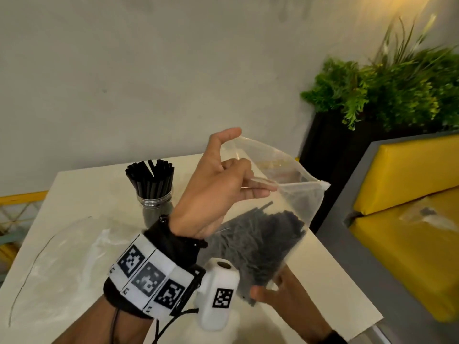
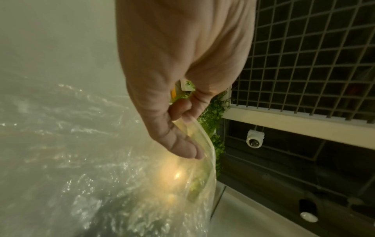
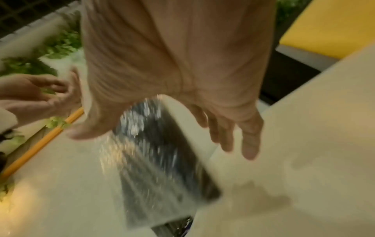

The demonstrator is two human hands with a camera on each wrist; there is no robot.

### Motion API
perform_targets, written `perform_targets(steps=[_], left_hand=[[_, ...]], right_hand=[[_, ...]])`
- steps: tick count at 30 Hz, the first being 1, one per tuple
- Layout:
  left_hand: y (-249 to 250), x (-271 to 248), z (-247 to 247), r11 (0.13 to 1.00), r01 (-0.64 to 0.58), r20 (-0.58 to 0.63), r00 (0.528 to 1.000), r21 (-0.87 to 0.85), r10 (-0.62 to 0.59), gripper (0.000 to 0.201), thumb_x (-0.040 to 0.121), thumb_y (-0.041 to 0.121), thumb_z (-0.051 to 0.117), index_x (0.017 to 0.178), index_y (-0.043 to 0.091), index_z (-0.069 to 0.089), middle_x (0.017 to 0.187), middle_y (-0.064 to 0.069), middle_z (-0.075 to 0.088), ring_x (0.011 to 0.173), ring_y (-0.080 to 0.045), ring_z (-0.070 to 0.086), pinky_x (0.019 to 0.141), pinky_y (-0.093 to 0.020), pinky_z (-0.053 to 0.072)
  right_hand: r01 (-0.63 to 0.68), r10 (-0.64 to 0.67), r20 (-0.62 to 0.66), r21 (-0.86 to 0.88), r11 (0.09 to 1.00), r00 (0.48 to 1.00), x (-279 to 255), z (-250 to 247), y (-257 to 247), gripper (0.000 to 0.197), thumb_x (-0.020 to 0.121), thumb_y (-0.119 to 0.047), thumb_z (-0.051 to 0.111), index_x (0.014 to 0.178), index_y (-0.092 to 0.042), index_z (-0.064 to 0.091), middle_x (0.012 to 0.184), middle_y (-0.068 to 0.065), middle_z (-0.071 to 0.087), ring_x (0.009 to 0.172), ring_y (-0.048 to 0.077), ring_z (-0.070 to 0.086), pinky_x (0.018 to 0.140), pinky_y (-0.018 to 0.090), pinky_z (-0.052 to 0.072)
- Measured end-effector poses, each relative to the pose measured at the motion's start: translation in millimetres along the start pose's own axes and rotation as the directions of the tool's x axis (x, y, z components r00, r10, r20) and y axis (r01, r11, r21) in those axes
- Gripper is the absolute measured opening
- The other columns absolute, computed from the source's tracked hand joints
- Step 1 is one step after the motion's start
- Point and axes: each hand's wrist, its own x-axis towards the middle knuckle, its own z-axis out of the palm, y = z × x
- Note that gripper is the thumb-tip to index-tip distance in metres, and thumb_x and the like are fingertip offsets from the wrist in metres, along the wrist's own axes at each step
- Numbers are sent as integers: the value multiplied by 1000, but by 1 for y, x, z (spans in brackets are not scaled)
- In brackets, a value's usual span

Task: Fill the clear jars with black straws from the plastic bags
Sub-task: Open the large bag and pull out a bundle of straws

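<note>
A clear zip plastic bag [image 1: 290, 194] hangs tilted above the white table [image 1: 82, 194], with a bundle of black straws [image 1: 268, 239] lying in its lower half. My left hand [image 1: 248, 180] pinches the zip rim at the top; the left wrist view shows this left hand [image 2: 188, 128] with thumb and fingers closed on the strip of the bag [image 2: 121, 176]. My right hand [image 1: 268, 289] holds the bag's bottom corner, thumb in front and fingers behind. Its wrist view is blurred, with the right hand [image 3: 158, 141] over the bag [image 3: 158, 176]. A clear jar [image 1: 155, 207] packed with black straws [image 1: 151, 177] stands behind.
An empty crumpled plastic bag [image 1: 62, 256] lies on the table's left side. To the right is a yellow cushioned bench [image 1: 397, 184] with another bag [image 1: 422, 214] on its seat. A dark planter with green plants [image 1: 385, 83] stands behind it. A grey wall backs the table.
</note>
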Motion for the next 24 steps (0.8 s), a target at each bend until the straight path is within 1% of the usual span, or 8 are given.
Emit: perform_targets(steps=[2, 4, 8, 12, 14, 16, 20, 24], left_hand=[[12, 1, 8, 997, -25, 42, 999, -75, 28, 61, 97, -12, 40, 143, 28, 39, 63, -4, 53, 85, -44, 76, 74, -35, 65], [24, 2, 14, 992, -49, 84, 995, -114, 59, 62, 97, -12, 41, 143, 29, 38, 55, 0, 55, 73, -34, 78, 74, -36, 66], [44, -5, 10, 992, -126, 30, 992, -24, 127, 57, 100, 8, 59, 143, 35, 33, 62, -2, 57, 69, -25, 76, 63, -33, 63], [33, -17, -50, 858, -297, -211, 887, 419, 410, 58, 79, 55, 73, 125, 30, 49, 62, -2, 58, 59, -14, 62, 56, -32, 51], [3, -19, -84, 818, -83, -172, 961, 569, 218, 84, 52, 83, 73, 117, 35, 51, 86, -6, 69, 82, -10, 66, 78, -41, 57], [-29, -23, -103, 709, 130, -12, 985, 693, -170, 107, 33, 95, 69, 123, 42, 47, 124, 4, 66, 117, -10, 62, 105, -42, 51], [-68, -28, -105, 815, 238, 199, 898, 529, -391, 129, 41, 78, 84, 150, 35, 30, 158, 11, 36, 146, -11, 35, 118, -35, 35], [-89, -32, -101, 892, 301, 245, 887, 339, -392, 80, 72, 9, 89, 141, 15, 47, 132, -11, 70, 122, -24, 67, 100, -39, 54]], right_hand=[[133, -133, -76, 4, 991, 988, 6, 8, -11, 36, 64, -30, 89, 93, -21, 69, 82, -7, 77, 70, 3, 71, 63, 19, 55], [218, -192, -237, 90, 972, 952, 11, 9, -23, 49, 52, -48, 88, 78, -10, 74, 66, 2, 74, 56, 15, 67, 53, 27, 52], [276, -191, -312, 257, 926, 931, 16, 4, -34, 49, 57, -32, 93, 92, -4, 73, 85, 8, 78, 78, 22, 73, 63, 27, 57], [192, -133, -185, 348, 917, 974, 11, -4, -37, 74, 33, -46, 98, 97, -17, 74, 104, 9, 77, 101, 28, 71, 87, 47, 56], [167, -129, -125, 373, 913, 984, 7, -6, -38, 89, 24, -46, 99, 103, -13, 71, 104, 11, 76, 103, 32, 70, 90, 50, 54], [151, -143, -50, 398, 905, 988, 3, -7, -39, 90, 17, -41, 100, 98, -12, 73, 99, 13, 77, 97, 31, 72, 83, 45, 56], [118, -186, 139, 391, 913, 973, -4, -3, -49, 85, 16, -35, 101, 95, -20, 76, 101, 7, 79, 93, 23, 75, 72, 30, 61], [117, -198, 272, 288, 951, 942, -3, -2, -57, 91, 30, -38, 100, 114, -29, 65, 110, -4, 76, 102, 15, 72, 81, 29, 58]])
